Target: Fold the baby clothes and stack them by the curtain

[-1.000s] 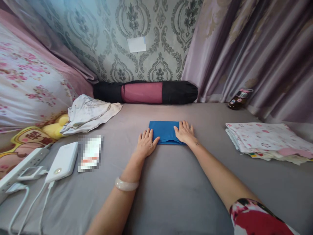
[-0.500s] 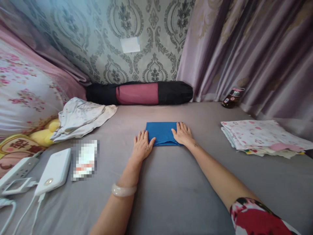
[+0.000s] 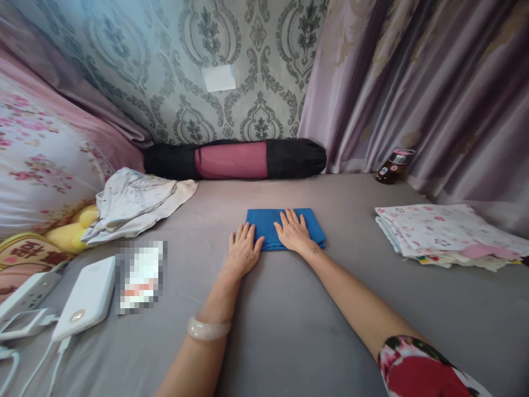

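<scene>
A folded blue cloth [image 3: 266,220] is touched by the left hand [image 3: 243,251] at left and the right hand [image 3: 294,232] centrally, fingers outstretched.

Two bare hands, your left hand [image 3: 243,251] and your right hand [image 3: 294,231], are at work with one folded blue cloth [image 3: 268,221]. You wear one pale bangle [image 3: 209,329], and one floral sleeve [image 3: 425,369] shows. Around you are one black-and-pink roll [image 3: 235,160], one white card [image 3: 219,78], one dark bottle [image 3: 392,167], one crumpled cloth [image 3: 136,205] and one stack of folded cloths [image 3: 438,229], its layers too tight to count. Beside them you have one white power bank [image 3: 86,298], one power strip [image 3: 30,292], three white cords [image 3: 61,353] and one blurred-out item [image 3: 142,273].
</scene>
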Motion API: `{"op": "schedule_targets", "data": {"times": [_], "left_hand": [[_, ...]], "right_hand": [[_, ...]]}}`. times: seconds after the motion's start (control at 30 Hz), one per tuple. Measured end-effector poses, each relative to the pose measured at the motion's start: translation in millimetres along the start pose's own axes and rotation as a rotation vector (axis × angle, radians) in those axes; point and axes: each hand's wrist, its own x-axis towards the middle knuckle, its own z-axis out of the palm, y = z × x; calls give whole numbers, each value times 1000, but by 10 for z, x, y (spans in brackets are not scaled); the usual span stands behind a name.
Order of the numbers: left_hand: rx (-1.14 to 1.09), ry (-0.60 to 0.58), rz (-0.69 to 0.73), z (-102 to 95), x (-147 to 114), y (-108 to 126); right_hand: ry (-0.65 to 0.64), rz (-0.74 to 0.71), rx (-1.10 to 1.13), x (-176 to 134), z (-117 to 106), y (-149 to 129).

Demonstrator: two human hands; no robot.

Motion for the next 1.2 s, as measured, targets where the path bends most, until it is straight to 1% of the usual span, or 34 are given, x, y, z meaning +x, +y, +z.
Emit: {"op": "schedule_targets", "data": {"times": [0.13, 0.27, 0.37, 0.47, 0.63, 0.77, 0.9, 1.03, 1.2], "left_hand": [[-16, 19, -9, -14, 3, 4], [-32, 39, -33, -51, 3, 8], [-47, 73, -50, -65, 7, 1], [-50, 119, -60, -61, 12, -14], [-60, 179, -64, -33, 22, -57], [-73, 197, -76, -14, 26, -78], [-72, 232, -94, -5, 30, -85], [-63, 259, -117, -3, 38, -104], [-42, 251, -151, -12, 43, -137]], "right_hand": [[-4, 1, -8, 7, 5, 19], [-35, 18, -4, 37, -19, -9], [-48, 17, 19, 71, -41, -90], [-26, -31, 53, 112, -41, -218], [-1, -91, 102, 158, 43, -393], [18, -89, 97, 154, 124, -422], [16, -81, 87, 148, 148, -418], [5, -75, 71, 147, 126, -429], [-41, -63, 81, 173, 29, -505]]}}
